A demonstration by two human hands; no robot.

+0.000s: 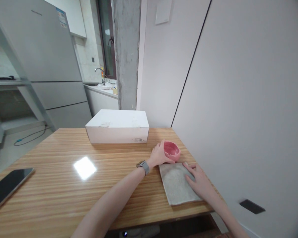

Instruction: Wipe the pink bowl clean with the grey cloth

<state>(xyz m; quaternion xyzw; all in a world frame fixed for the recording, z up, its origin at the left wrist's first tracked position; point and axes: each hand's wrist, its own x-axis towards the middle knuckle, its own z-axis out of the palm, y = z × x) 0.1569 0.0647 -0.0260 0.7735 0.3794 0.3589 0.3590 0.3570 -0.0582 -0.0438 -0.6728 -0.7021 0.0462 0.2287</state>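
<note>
My left hand [160, 154], with a watch on its wrist, is closed on the left side of a small round pink bowl [173, 149]. The bowl stands upright at the right side of the wooden table, and its inside looks glossy. Just in front of it a grey cloth [175, 185] lies flat, its far edge close to the bowl. Across the cloth's right part rests my right hand [198, 181], fingers apart and pressing on the fabric. The palm hides some of the cloth's right edge.
A white closed box [118, 134] stands at the table's far edge. At the left front lies a black phone [8, 186]. The pale wall [238, 115] runs along the table's right side. Below the front edge is a dark open space [183, 228]. A refrigerator [54, 56] stands beyond.
</note>
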